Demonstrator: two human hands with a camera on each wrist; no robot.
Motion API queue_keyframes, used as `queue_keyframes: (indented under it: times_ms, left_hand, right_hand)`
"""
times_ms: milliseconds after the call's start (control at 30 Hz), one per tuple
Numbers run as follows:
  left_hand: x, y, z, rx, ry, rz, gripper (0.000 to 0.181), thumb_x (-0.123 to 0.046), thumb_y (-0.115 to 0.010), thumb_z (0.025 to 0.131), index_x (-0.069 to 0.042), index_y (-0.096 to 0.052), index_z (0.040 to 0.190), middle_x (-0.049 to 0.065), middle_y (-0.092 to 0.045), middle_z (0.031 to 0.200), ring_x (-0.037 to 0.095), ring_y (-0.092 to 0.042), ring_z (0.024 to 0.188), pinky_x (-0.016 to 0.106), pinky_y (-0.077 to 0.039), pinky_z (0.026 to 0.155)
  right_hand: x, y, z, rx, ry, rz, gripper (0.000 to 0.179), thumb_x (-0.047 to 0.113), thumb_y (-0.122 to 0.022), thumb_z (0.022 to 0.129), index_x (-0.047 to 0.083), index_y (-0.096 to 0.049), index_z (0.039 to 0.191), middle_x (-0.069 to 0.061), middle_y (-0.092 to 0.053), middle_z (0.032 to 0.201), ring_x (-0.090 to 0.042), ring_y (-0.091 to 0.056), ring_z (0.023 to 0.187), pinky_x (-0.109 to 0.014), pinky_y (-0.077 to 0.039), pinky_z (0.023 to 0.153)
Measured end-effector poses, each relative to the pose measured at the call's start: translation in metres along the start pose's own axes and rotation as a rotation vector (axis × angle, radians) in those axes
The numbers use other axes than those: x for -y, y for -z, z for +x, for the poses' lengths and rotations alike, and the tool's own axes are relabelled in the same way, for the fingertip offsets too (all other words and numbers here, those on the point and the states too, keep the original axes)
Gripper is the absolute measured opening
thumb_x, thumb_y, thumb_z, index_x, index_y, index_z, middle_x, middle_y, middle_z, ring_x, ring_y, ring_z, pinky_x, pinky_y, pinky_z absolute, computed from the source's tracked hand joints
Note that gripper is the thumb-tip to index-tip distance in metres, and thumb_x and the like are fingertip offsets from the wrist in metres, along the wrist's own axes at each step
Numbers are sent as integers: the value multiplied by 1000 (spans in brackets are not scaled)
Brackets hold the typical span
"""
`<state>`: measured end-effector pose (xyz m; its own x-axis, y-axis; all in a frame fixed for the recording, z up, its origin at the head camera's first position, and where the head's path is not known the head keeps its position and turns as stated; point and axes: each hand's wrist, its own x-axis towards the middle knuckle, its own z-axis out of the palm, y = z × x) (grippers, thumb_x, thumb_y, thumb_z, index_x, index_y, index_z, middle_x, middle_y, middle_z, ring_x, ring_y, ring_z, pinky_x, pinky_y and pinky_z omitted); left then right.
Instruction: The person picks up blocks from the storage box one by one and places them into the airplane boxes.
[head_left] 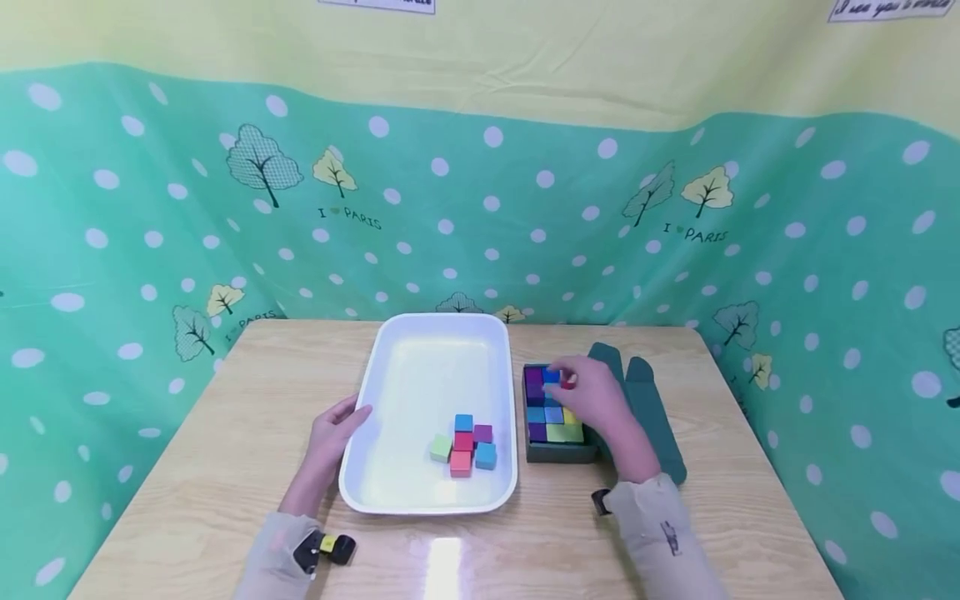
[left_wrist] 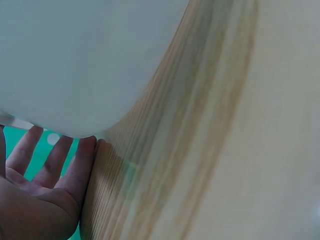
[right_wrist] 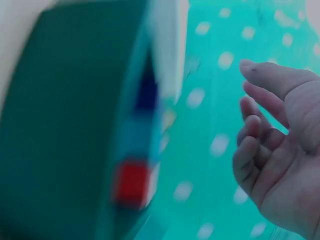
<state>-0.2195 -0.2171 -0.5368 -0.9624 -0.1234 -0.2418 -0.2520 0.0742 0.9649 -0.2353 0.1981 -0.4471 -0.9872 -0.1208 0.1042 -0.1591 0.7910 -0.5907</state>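
Observation:
A white tray (head_left: 435,329) holds several small cubes, including a light green cube (head_left: 441,447), a magenta cube (head_left: 483,433) and an upper blue cube (head_left: 463,423). My left hand (head_left: 335,431) holds its left rim, thumb over the edge and fingers against the outer side; those fingers show in the left wrist view. Just right of the tray stands a dark green box (head_left: 561,452) packed with coloured cubes. Over it hovers my right hand (head_left: 592,393), fingers loosely bent, nothing seen between them in the right wrist view. A red cube (right_wrist: 132,183) shows at the box's edge there.
A dark green lid or flap piece (head_left: 654,417) lies to the right of the box, partly under the right forearm. All stand on a wooden table (head_left: 300,358). A green dotted curtain (head_left: 465,208) hangs behind the table and along its sides.

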Motion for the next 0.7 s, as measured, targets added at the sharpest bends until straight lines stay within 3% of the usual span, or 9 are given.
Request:
queue_keyframes:
  times_ms: [167,300,500,700]
  left_hand:
    - [-3,-1,1,-24,-3,-7,66,-39,-71,89,-6,-47,142,21,-49,139,26,-58,114,24,-55,85]
    - [-2,-1,3,-5,-9,-23,69,-40,-72,88,-5,-47,142,22,-49,140,26,-59,113,26,-55,86]
    - [-1,-2,1,-12,-6,-17,69,-40,-73,87,-5,-47,141,22,-50,139,25,-59,111,25,-55,85]
    - [1,-1,-1,-11,-20,-21,68,-40,-73,87,-5,-49,140,22,-51,137,24,-61,109,27,-56,84]
  right_hand:
    - [76,-15,22,218,114,-80,22,26,-74,87,15,-73,106,6,-62,86,-15,-56,76,-27,-52,62]
    - [112,-44,35,346,140,-182,19,25,-76,85,16,-74,101,7,-64,88,-12,-56,77,-27,-52,66]
    - [137,-84,38,464,72,-414,8,15,-74,81,16,-66,82,4,-60,76,-15,-54,66,-28,-49,54]
    - [141,-105,39,528,-33,-577,9,16,-72,85,16,-64,88,-1,-57,79,-19,-55,68,-30,-47,53]
